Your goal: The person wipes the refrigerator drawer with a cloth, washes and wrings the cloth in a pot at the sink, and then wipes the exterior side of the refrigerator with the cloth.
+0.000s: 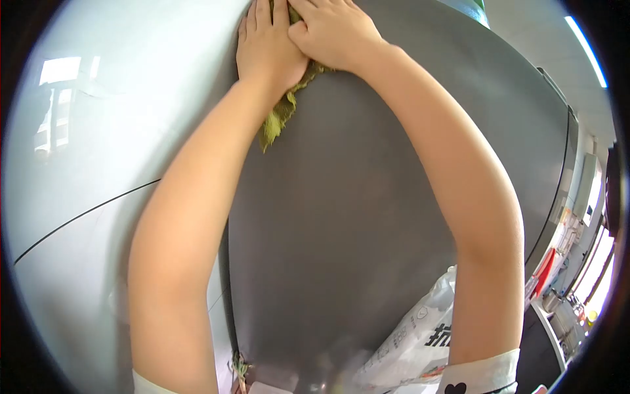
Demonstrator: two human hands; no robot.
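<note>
A green cloth (279, 121) with ragged edges lies against a dark grey upright panel (341, 197), which looks like the side of a refrigerator. On top of the cloth, my left hand (270, 49) rests flat with its fingers spread upward. My right hand (338, 33) is beside it, overlapping its edge, fingers stretched toward the top of the view and thumb touching the left hand. Both hands press near the panel's upper left edge. Part of the cloth is hidden under them, and some fingertips are cut off by the frame.
A glossy white tiled wall (85, 151) stands close along the panel's left edge. Below, a white plastic bag (410, 341) with dark printing is partly behind my right forearm. At the far right are a counter (548, 335) and a red item (545, 270).
</note>
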